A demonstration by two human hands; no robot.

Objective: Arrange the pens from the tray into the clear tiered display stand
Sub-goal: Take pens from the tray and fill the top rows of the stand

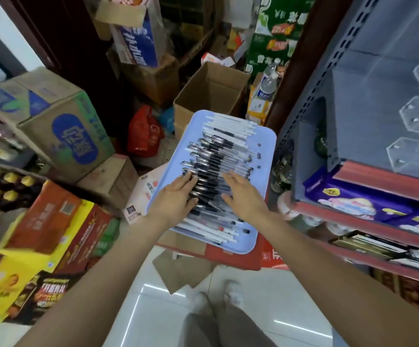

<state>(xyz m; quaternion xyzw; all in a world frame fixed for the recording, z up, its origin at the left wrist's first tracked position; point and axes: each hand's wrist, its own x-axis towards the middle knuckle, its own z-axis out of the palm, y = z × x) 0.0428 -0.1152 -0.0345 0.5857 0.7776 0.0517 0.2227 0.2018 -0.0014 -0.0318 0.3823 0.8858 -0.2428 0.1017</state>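
Pale blue plastic, the tray (266,144) sits on stacked boxes and carries the pens (218,171) in a long loose heap, black-gripped ones in the middle, white ones at both ends. Both hands lie on the near part of that heap: the left hand (176,196) flat with fingers spread on the cap ends, the right hand (243,194) also flat, fingers straight, on the tip ends. Neither is closed round a pen; they seem to be squaring up a bunch for lifting.

The risk, as I judge it, lies in the pile itself. Smooth round barrels stacked loosely can roll when pressed from two sides, and a large bunch may fan out or drop. The tray also overhangs its support on the near side, so a heavy push there could tip it.

Right of the tray and higher, the display stand (413,113) is on a grey shelf (353,101), its clear tiers apparently empty. Beyond the tray stands an open cardboard box (211,88); left of it, a red bag (143,131) and more cartons (53,126) crowd the floor.
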